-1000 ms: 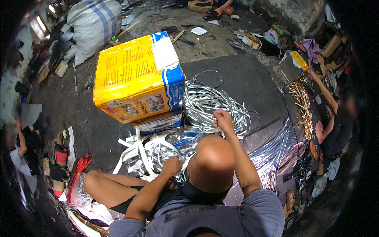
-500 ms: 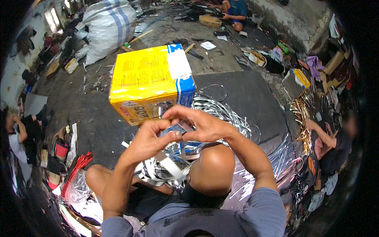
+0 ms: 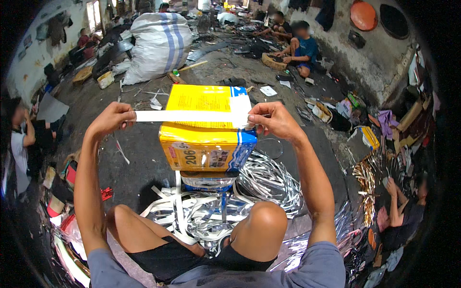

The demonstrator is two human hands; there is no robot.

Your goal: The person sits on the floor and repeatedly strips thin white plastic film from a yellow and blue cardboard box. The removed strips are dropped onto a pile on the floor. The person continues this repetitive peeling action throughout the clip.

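A white flat strip (image 3: 182,116) is stretched level between my two hands, in front of the yellow and blue carton (image 3: 201,137). My left hand (image 3: 114,119) pinches its left end, out to the left of the carton. At the other end, my right hand (image 3: 276,122) is closed on the strip by the carton's right side. Between my bent knees and the carton lies a heap of white and silvery strips (image 3: 192,213). A looped bundle of similar strips (image 3: 271,180) rests on the dark mat to the right.
A big white sack with blue stripes (image 3: 158,48) stands at the far left. People sit on the floor at the back and both sides, one in a teal shirt (image 3: 307,50). Copper-coloured strips (image 3: 366,192) and scraps lie on the right; red strips (image 3: 106,193) are at left.
My hands were close together in front of the carton, holding a small shiny folded piece. They have moved wide apart and upward, with the white strip now pulled straight between them. The view has tilted up.
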